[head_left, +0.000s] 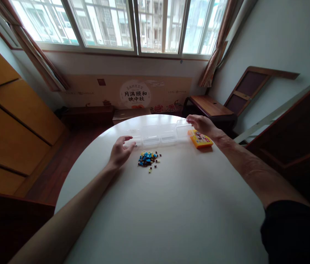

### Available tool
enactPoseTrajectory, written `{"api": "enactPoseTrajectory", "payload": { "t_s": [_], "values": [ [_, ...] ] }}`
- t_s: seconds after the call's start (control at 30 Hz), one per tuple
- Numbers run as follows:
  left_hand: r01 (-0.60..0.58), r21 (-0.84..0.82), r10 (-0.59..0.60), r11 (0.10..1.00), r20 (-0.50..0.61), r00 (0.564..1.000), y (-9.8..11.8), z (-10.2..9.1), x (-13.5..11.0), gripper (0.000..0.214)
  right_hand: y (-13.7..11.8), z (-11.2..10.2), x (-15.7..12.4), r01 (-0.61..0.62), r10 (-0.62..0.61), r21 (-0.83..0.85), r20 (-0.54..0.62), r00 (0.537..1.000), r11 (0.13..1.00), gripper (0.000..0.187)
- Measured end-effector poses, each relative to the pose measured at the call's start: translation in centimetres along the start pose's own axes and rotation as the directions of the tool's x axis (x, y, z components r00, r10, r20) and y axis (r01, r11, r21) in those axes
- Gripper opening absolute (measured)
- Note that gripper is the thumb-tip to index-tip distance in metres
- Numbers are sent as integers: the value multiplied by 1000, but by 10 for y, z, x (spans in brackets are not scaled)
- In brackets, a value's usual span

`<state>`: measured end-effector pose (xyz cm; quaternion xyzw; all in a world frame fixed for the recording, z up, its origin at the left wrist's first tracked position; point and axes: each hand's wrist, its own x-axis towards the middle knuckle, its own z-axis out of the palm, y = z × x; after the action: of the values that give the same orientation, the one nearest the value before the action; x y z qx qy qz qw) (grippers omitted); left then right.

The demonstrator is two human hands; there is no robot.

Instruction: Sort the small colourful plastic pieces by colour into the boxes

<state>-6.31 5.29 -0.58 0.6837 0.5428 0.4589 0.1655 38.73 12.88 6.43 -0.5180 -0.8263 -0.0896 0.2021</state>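
Note:
Several clear plastic boxes [151,140] with open lids stand side by side in a row on the white table. At the row's left end is my left hand [120,150], its thumb and fingers apart around the edge of a see-through box there. My right hand [203,124] pinches the rim of a clear plastic box [183,124] at the right end; its fingertips are partly hidden. Nearer me lies a pile of small blue, yellow and dark brown toy bricks [147,159], with a few loose pieces beside it.
An orange-yellow package [200,140] with printed pictures lies under my right wrist. The round white table [166,212] has its far edge just behind the boxes. Beyond it are a wooden side table [208,105], a printed banner [86,86] and windows.

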Motion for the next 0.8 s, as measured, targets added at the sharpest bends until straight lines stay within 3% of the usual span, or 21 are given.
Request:
{"api": "enactPoseTrajectory", "payload": {
  "t_s": [0.2, 0.4, 0.8],
  "values": [
    [-74, -9, 74, 997, -14, 997, -1, 3, 0, 35, 2, -2, -1, -18, 19, -35, 38, 999, 999, 23],
    [-93, -24, 93, 995, -1, 996, -3, 5, 0, 29, -2, 15, -1, -63, 63, -8, 48, 997, 998, 23],
    [-87, -12, 87, 996, 2, 996, -4, 5, 1, 22, -14, 41, -6, -127, 134, 141, -42, 990, 982, 24]
  ]
}}
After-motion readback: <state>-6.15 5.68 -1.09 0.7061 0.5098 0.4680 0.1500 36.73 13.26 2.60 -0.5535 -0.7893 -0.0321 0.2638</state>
